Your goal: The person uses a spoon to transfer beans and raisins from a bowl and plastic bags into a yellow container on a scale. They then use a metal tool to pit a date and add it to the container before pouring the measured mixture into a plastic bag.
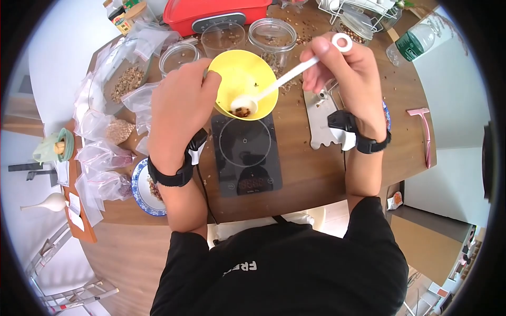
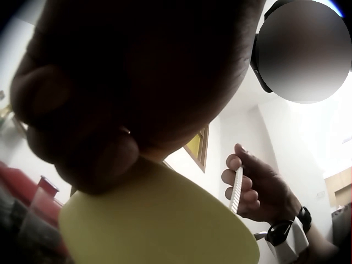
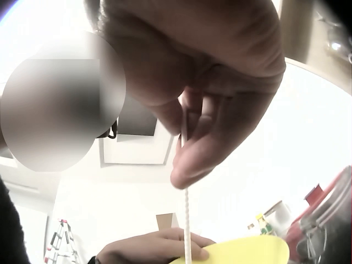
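A yellow bowl [image 1: 232,71] is tilted toward the person above a black digital scale [image 1: 245,163]. My left hand [image 1: 182,108] grips its rim from the left, thumb on the near side. The white long-handled spoon [image 1: 289,77] has its handle pinched high up, near the ring end, by my right hand [image 1: 348,68]. Its scoop sits inside the bowl by the lower wall, with small dark brown pieces [image 1: 241,111] in it. In the left wrist view the bowl's outside [image 2: 159,220] shows below the fingers. The spoon's twisted handle [image 3: 187,220] drops from the fingertips in the right wrist view.
Clear jars [image 1: 272,37] and a red appliance [image 1: 216,13] stand at the back. Plastic bags [image 1: 118,129] and a blue-rimmed plate [image 1: 139,192] lie left. Right are a grey metal plate [image 1: 319,124], a bottle [image 1: 414,42] and a pink razor-shaped tool [image 1: 426,131].
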`<action>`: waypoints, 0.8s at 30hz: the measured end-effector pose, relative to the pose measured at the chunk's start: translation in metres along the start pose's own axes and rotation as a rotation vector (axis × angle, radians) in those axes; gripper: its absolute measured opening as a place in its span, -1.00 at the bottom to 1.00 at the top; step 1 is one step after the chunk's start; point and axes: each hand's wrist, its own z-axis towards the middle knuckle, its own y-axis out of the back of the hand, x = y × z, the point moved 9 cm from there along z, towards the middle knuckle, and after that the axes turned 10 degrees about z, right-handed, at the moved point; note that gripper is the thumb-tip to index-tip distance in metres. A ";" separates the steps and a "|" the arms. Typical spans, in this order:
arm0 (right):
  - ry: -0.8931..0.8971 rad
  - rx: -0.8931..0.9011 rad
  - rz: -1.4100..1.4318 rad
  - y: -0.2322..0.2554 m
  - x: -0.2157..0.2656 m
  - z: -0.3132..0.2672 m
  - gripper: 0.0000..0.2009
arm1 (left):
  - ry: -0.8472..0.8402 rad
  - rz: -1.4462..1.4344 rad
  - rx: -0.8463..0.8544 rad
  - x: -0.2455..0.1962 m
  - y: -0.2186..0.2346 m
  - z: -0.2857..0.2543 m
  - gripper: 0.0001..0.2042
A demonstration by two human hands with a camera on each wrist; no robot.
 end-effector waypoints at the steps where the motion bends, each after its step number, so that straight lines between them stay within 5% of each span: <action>1: -0.008 -0.047 0.034 0.005 -0.008 0.005 -0.69 | -0.004 0.002 -0.006 0.000 0.001 0.001 -0.71; 14: -0.068 -0.267 0.384 0.023 -0.052 0.021 -0.70 | 0.131 -0.177 -0.149 0.020 0.014 0.005 -0.70; 24: 0.174 -0.538 0.216 0.053 -0.003 -0.003 -0.71 | 0.218 -0.150 -0.136 0.026 0.019 0.007 -0.69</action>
